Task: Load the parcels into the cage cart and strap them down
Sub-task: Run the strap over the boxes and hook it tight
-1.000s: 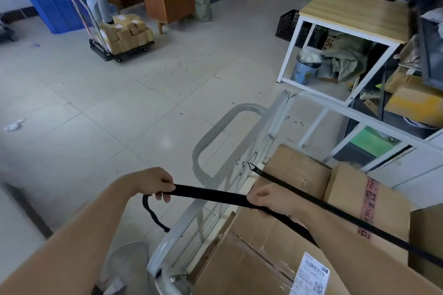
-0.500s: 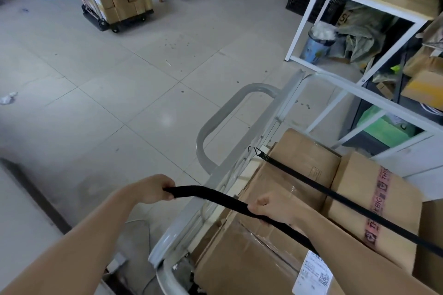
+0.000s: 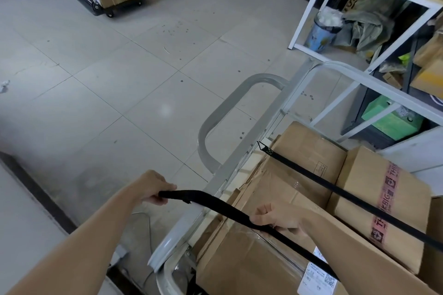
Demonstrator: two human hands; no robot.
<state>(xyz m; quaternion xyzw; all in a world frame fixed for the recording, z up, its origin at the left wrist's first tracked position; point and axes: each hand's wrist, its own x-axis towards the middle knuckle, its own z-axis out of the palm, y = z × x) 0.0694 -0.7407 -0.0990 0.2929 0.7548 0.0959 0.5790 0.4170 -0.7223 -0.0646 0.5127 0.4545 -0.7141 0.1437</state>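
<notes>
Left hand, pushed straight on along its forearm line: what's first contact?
Probably the grey tubular cart handle, just up-right of the left hand, which grips the black webbing strap. Depth is unclear, so it might pass clear.

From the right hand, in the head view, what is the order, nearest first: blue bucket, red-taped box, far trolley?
1. Red-taped box, beside the right hand, in the cart.
2. Blue bucket, under the white table.
3. Far trolley, far off, upper left.
</notes>
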